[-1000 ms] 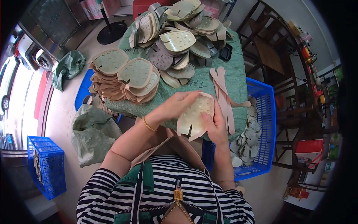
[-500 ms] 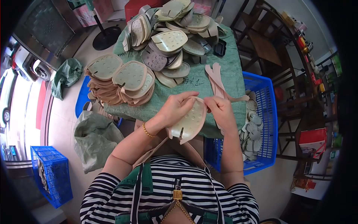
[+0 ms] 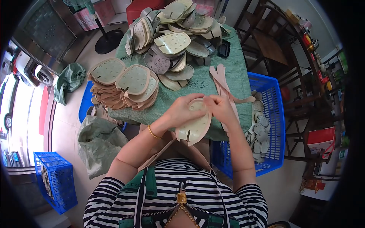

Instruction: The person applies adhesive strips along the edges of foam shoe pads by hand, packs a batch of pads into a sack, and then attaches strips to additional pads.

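Note:
A pale green, dimpled pad [image 3: 195, 127] with a beige edging strip and a dark slit at its lower end is held over the table's near edge. Its left side and top are gripped by my left hand [image 3: 182, 112], with the thumb lying across its face. At the upper right rim, my right hand [image 3: 222, 109] pinches the pad's edge; its fingertips are slightly blurred. Several loose pinkish-beige strips [image 3: 218, 81] lie just beyond my right hand. To the left rests a stack of similar edged pads [image 3: 133, 79].
A heap of pads without beige edging [image 3: 173, 41] covers the far part of the green-covered table [image 3: 171, 100]. A blue crate [image 3: 279, 114] with many small pieces stands right. Left are a pale sack [image 3: 99, 146] and another blue crate [image 3: 62, 186]. A fan [image 3: 108, 41] stands behind.
The pad has turned slightly between my hands and shifted a little right. My left thumb now lies further over its face. My right hand has moved slightly along the upper rim.

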`<state>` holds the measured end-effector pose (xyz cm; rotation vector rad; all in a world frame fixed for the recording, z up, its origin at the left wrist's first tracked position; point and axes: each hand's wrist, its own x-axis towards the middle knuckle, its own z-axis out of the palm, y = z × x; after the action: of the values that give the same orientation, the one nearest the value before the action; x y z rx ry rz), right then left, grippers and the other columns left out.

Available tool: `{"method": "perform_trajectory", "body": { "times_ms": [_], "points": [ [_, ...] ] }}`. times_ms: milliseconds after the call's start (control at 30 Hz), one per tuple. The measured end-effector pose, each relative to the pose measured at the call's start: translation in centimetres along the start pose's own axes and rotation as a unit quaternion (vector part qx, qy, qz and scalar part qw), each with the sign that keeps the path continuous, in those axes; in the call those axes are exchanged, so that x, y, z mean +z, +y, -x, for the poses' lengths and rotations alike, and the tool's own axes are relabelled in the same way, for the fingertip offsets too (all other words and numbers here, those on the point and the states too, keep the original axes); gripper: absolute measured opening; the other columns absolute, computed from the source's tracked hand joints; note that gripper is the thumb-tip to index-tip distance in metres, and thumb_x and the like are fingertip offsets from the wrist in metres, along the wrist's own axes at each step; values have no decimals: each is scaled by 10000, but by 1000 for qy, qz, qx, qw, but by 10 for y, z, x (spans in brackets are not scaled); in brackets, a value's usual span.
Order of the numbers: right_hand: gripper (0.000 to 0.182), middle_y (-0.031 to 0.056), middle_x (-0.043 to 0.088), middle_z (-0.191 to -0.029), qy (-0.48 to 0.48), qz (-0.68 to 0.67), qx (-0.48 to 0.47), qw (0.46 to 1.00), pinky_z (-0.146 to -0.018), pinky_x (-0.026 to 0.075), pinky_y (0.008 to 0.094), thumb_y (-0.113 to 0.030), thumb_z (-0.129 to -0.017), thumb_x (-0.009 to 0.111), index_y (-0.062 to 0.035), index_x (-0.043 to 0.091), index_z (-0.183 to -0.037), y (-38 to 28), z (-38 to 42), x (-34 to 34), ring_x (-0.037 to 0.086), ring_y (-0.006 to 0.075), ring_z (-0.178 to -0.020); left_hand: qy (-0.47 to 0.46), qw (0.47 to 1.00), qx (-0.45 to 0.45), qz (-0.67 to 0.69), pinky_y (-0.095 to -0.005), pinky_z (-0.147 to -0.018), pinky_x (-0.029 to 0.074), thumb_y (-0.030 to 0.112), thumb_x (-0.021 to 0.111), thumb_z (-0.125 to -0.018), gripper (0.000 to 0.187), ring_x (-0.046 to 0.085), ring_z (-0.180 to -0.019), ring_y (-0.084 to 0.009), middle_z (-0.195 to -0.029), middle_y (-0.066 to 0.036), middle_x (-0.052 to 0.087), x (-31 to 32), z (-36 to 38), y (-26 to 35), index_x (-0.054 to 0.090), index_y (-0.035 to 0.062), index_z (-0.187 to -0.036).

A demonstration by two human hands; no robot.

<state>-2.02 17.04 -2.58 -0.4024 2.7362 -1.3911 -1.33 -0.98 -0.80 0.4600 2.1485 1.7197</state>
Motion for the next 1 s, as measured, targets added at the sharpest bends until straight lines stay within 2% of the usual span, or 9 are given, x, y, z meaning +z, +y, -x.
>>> {"method": "perform_trajectory", "body": {
  "times_ms": [67, 200, 267, 500, 567, 700, 867, 933, 1000],
  "points": [
    [245, 50, 472, -496, -94, -299, 55, 948, -450, 386, 254, -209, -837, 551, 23, 607, -779, 1, 1, -8, 485, 65, -489, 3, 999, -21, 36, -270, -751, 468, 163, 676, -681, 596, 572, -856, -149, -973, -115, 600, -2, -3, 2, 435, -26, -1192],
    [243, 18, 558, -607, -86, -211, 58, 972, -498, 414, 225, -198, -861, 522, 28, 608, -880, -12, 9, -8, 522, 83, -541, 41, 999, 7, 1, -253, -735, 466, 169, 670, -702, 598, 556, -845, -109, -959, -96, 597, 1, -1, 5, 417, -5, -1216],
    [256, 1, 591, -701, 42, -100, 4, 994, -546, 426, 211, -193, -880, 494, 31, 612, -911, -10, 11, 2, 538, 78, -615, 65, 997, 22, -41, -250, -728, 465, 178, 666, -714, 591, 551, -841, -98, -947, -88, 596, 3, -3, 6, 415, 4, -1220],
    [299, 42, 627, -811, 125, -226, -49, 965, -627, 441, 244, -157, -896, 454, 9, 504, -1139, -4, 17, 32, 549, 88, -721, 123, 987, -1, 107, -210, -675, 435, 221, 485, -884, 388, 512, -770, -60, -884, -35, 576, 5, -8, -17, 421, 28, -1214],
    [372, 69, 608, -941, 71, -225, -33, 971, -709, 436, 247, -152, -901, 436, -4, 399, -1241, -5, 22, 25, 545, 96, -810, 131, 986, 10, 102, -202, -674, 428, 229, 452, -902, 371, 504, -768, -56, -886, -30, 571, 11, -9, -22, 422, 30, -1214],
    [393, 68, 593, -957, 86, -128, 6, 988, -741, 427, 235, -155, -899, 435, -13, 375, -1261, -14, 27, 24, 540, 101, -838, 142, 986, 37, 78, -215, -712, 419, 241, 432, -910, 376, 487, -823, -64, -930, -39, 555, 13, -8, -22, 410, 37, -1225],
    [336, 67, 602, -815, 68, -326, 13, 943, -656, 455, 243, -173, -877, 483, 41, 450, -1134, -18, 28, 37, 560, 119, -744, 142, 982, 46, 117, -252, -795, 411, 270, 382, -924, 447, 476, -952, -105, -1102, -75, 498, 2, -17, -33, 292, 52, -1303],
    [300, 78, 599, -830, 45, -339, 88, 935, -652, 455, 242, -170, -872, 493, 42, 463, -1083, -26, 29, 20, 558, 114, -744, 61, 925, -53, 371, -267, -854, 400, 300, 346, -928, 498, 461, -1048, -154, -1213, -86, 431, 0, -19, -36, 206, 53, -1337],
    [268, 88, 597, -846, 26, -353, 164, 921, -648, 455, 241, -166, -867, 503, 43, 476, -1032, -33, 30, 15, 555, 109, -744, 8, 891, -72, 448, -271, -875, 392, 302, 340, -928, 508, 457, -1072, -172, -1236, -93, 414, -7, -11, -24, 188, 51, -1342]
  ]
}}
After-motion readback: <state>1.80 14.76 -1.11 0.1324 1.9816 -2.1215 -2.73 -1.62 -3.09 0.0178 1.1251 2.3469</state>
